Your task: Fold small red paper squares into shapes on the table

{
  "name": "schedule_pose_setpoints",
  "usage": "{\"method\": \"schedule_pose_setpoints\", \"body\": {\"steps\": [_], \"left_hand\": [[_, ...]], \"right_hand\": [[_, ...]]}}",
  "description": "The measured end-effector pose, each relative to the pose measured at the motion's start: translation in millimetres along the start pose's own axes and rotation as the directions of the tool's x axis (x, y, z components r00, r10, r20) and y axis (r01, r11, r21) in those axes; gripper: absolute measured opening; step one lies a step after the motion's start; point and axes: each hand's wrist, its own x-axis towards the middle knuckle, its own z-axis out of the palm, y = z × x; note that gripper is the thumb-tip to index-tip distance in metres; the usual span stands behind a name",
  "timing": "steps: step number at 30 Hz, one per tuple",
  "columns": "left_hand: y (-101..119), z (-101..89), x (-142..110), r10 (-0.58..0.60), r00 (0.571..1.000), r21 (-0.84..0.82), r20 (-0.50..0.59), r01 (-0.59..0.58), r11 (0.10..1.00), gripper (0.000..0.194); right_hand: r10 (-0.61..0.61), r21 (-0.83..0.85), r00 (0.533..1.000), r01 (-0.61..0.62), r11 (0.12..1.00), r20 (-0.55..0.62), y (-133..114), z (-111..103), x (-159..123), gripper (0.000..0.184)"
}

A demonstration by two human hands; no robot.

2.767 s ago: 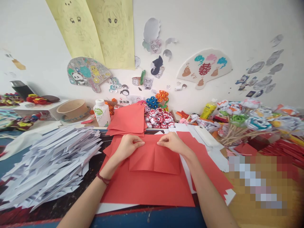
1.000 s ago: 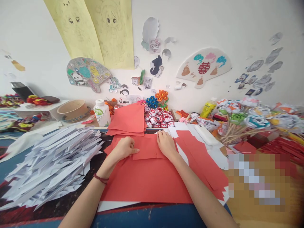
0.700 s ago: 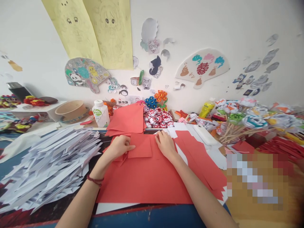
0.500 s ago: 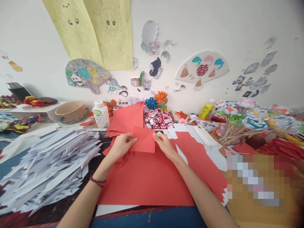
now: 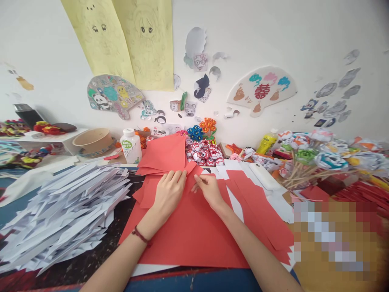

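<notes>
A small piece of red paper (image 5: 192, 172) is between my hands, tilted and partly covered by the fingers. My left hand (image 5: 170, 190) is closed over its left side, back of the hand up. The thumb and index finger of my right hand (image 5: 210, 190) pinch it at the right edge. Whether it is creased is hidden. Beneath both hands lies a large red sheet (image 5: 194, 239) with a white sheet under its front edge. A stack of red paper squares (image 5: 165, 152) sits just beyond my left hand.
Folded white paper strips (image 5: 67, 215) are heaped at the left. Red paper strips (image 5: 258, 207) lie to the right. A white bottle (image 5: 131, 147), a round tan container (image 5: 92, 142), red-and-white folded pieces (image 5: 205, 153) and paper flowers on sticks (image 5: 306, 156) stand along the wall.
The small red paper was held out flat between both hands and is now turned at a slant. My left hand has rolled over it, moving right. The view has shifted slightly.
</notes>
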Motion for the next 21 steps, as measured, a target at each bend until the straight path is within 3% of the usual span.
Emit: {"method": "schedule_pose_setpoints", "body": {"steps": [10, 13, 15, 18, 19, 21], "left_hand": [[8.1, -1.2, -0.6, 0.110, 0.994, -0.050, 0.015, -0.109, 0.993, 0.021], [10.4, -5.7, 1.7, 0.025, 1.000, -0.177, 0.007, -0.024, 0.984, 0.019], [7.3, -7.2, 3.8, -0.124, 0.992, -0.306, 0.002, 0.119, 0.945, 0.020], [-3.2, -5.2, 6.6, -0.378, 0.921, -0.543, 0.091, 0.365, 0.757, 0.025], [-7.2, -3.6, 7.2, -0.424, 0.890, -0.625, 0.166, 0.428, 0.653, 0.027], [-13.4, -0.3, 7.8, -0.410, 0.846, -0.763, 0.340, 0.503, 0.405, 0.032]], "right_hand": [[-0.022, 0.005, 0.999, 0.022, 1.000, 0.029, 0.4, 1.3, 0.2, 0.043], [0.004, -0.015, 1.000, -0.004, 1.000, 0.004, 1.8, -1.3, 1.7, 0.041], [0.022, -0.039, 1.000, -0.021, 0.999, 0.019, -0.7, -4.4, 2.4, 0.040], [0.019, -0.092, 0.995, -0.010, 0.996, 0.095, -8.8, -8.9, 2.2, 0.040], [0.013, -0.110, 0.993, 0.000, 0.994, 0.118, -11.8, -10.1, 1.8, 0.040], [0.007, -0.125, 0.986, 0.014, 0.992, 0.165, -16.5, -11.9, 0.9, 0.042]]}}
